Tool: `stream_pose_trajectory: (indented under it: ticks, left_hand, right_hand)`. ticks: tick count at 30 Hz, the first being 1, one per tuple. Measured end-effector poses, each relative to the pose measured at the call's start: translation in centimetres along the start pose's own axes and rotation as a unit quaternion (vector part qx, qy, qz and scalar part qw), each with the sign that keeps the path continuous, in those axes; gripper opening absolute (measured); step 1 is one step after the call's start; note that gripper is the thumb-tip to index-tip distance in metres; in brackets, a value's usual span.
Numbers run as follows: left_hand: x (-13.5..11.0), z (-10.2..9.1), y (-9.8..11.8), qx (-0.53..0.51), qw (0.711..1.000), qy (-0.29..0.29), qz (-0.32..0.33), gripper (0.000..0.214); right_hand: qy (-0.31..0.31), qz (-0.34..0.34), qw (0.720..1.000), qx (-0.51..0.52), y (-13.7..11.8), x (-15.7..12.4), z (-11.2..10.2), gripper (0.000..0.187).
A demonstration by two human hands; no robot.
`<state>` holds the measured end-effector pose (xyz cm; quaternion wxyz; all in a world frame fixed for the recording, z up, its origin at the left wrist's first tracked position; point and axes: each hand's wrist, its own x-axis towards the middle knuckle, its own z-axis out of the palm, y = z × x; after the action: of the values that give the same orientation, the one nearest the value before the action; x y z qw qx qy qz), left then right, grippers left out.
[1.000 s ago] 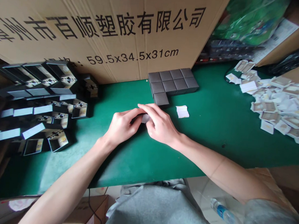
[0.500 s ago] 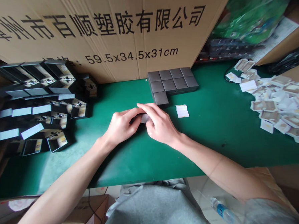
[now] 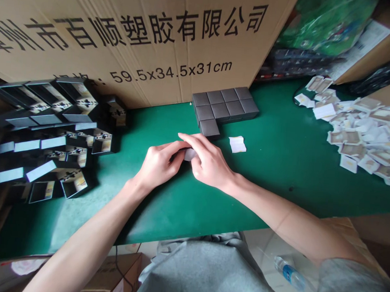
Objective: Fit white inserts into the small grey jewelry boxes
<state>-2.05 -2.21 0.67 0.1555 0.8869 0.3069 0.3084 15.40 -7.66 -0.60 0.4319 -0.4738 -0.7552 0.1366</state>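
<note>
Both my hands meet at the middle of the green table (image 3: 279, 168) around one small dark grey box (image 3: 189, 154), mostly hidden by the fingers. My left hand (image 3: 158, 163) grips it from the left with curled fingers. My right hand (image 3: 207, 162) covers it from the right, its forefinger laid over the top. Just behind them lie several closed grey boxes (image 3: 225, 105) packed in a flat block. A small white paper slip (image 3: 237, 144) lies right of my right hand.
A heap of open black boxes (image 3: 51, 134) fills the left of the table. Several white-and-tan paper packets (image 3: 362, 133) are scattered at the right. A large printed cardboard carton (image 3: 138, 38) stands along the back. A water bottle (image 3: 289, 275) lies on the floor below.
</note>
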Motion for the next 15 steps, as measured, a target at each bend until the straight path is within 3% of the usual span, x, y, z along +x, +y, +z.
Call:
stream_pose_trajectory:
  ticks: [15]
  left_hand:
    - [0.07,-0.13,0.07,0.002,1.0,0.0,0.01,0.029]
  right_hand:
    - [0.005,0.001,1.0,-0.006,0.47,0.0,0.04,0.058]
